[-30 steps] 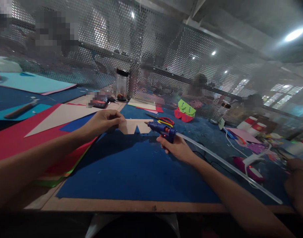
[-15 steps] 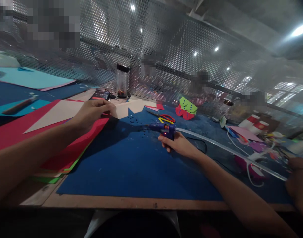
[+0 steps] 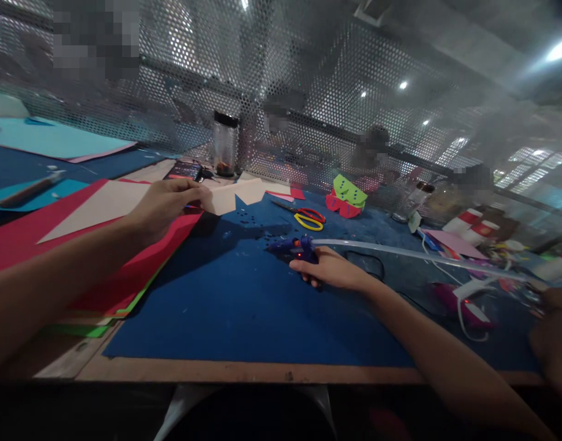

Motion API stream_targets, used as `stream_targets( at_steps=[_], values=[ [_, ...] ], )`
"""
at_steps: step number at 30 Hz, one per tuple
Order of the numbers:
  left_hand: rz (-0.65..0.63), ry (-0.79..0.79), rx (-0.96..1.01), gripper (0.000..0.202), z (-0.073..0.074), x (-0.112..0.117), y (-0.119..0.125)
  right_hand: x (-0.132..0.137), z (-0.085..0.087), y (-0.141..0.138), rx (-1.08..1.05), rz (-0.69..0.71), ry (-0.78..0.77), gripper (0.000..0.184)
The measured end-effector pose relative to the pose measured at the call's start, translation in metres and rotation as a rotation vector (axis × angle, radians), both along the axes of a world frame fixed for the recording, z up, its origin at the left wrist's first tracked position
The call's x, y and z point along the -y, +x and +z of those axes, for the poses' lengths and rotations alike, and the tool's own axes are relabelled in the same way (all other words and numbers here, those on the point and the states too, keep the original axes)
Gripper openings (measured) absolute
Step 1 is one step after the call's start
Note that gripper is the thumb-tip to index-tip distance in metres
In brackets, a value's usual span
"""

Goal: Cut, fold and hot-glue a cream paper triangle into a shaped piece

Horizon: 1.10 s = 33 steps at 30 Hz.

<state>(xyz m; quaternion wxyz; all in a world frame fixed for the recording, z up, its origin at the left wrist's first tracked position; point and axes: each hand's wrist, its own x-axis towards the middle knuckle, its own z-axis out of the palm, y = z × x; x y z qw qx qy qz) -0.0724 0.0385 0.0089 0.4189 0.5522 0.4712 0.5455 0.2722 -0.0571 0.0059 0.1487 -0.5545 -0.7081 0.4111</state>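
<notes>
Between the thumb and fingers of my left hand [image 3: 168, 205] is a cut piece of cream paper [image 3: 223, 199], held above the blue mat. My right hand [image 3: 324, 268] is wrapped round the handle of a blue glue gun [image 3: 299, 246] with a small red light. Its nozzle points left, low over the mat. From its back a long clear glue stick [image 3: 391, 247] runs to the right. Scissors [image 3: 308, 217] with red and yellow handles lie beyond the gun. Tiny dark bits [image 3: 247, 217] are scattered near the paper.
Red sheets [image 3: 92, 245] are stacked at the left, by a wooden-handled tool [image 3: 26, 191]. A jar [image 3: 226, 144] stands against the mesh screen. Folded green and red paper [image 3: 348, 197] stands at the back. Another person's hand [image 3: 554, 324] is at the right edge, near a pink device [image 3: 464, 306].
The glue gun has tilted and dropped slightly, its nozzle now lower and clear of the scissors. The glue stick's far end has risen. My left hand still holds the cream paper.
</notes>
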Motion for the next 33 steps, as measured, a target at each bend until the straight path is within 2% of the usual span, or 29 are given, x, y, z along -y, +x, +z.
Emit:
stream_targets(
  at_steps=[27, 33],
  values=[
    [-0.024, -0.007, -0.007, 0.017, -0.0009, -0.0002, -0.0003, 0.0013, 0.0008, 0.0010, -0.057, -0.005, 0.020, 0.037],
    [-0.030, -0.005, -0.029, 0.027, -0.0007, 0.0013, 0.0018, 0.0025, 0.0060, 0.0022, -0.132, 0.005, 0.042, 0.043]
  ],
)
